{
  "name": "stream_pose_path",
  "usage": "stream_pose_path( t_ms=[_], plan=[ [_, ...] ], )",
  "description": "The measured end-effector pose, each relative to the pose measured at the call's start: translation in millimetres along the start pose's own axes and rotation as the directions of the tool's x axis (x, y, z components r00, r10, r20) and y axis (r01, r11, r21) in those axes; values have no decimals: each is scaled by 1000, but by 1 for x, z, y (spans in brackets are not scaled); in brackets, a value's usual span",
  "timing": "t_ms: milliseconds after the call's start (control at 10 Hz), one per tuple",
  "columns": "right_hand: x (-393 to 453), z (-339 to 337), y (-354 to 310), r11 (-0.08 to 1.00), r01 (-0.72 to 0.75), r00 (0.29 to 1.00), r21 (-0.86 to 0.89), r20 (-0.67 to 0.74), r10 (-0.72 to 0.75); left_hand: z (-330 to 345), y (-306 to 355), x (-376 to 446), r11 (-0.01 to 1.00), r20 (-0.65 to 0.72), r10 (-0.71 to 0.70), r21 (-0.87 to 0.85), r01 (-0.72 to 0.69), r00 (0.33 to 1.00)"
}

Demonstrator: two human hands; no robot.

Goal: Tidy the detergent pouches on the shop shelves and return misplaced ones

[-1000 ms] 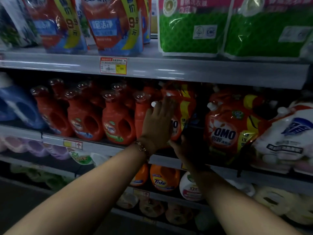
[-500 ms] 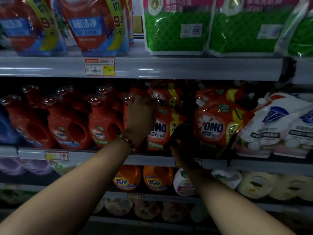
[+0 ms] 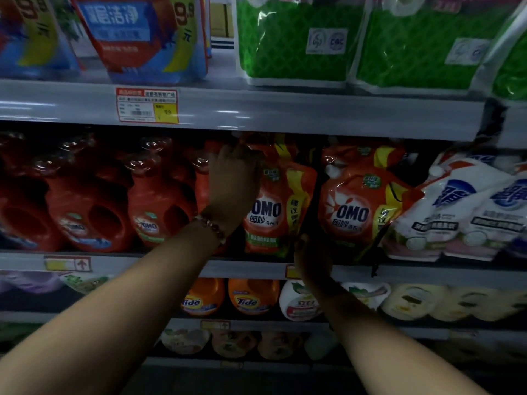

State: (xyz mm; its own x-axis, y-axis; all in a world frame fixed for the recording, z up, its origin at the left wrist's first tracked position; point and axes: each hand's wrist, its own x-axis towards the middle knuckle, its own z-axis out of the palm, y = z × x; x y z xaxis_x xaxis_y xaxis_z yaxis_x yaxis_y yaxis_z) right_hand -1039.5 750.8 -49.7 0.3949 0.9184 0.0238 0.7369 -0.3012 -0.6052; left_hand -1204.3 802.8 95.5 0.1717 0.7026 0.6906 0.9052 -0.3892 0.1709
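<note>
Hands on OMO pouch

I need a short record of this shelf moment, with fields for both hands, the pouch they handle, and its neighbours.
left hand: fingers curled over the top of the orange OMO pouch
right hand: at the pouch's lower right edge, in shadow; grip unclear
pouch state: upright on the middle shelf
left neighbour: red OMO bottles
right neighbour: second OMO pouch, then white pouches
</note>
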Motion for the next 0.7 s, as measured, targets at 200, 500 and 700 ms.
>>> stream_pose_path(
  t_ms=[200, 500, 700],
  plan=[
    [0, -6, -7, 1000, -18, 997, 24, 81, 16, 19, -1, -46, 997, 43, 52, 53, -54, 998],
    [-1, -3, 1, 961, 107, 959, 254, 229, -167, 21, -4, -95, 1000, 262, 10, -27, -3, 965],
    [-20, -61, -7, 952, 297, 911, 74, 278, -305, 0, 5, -104, 998, 325, -60, 51, 46, 944]
  ],
)
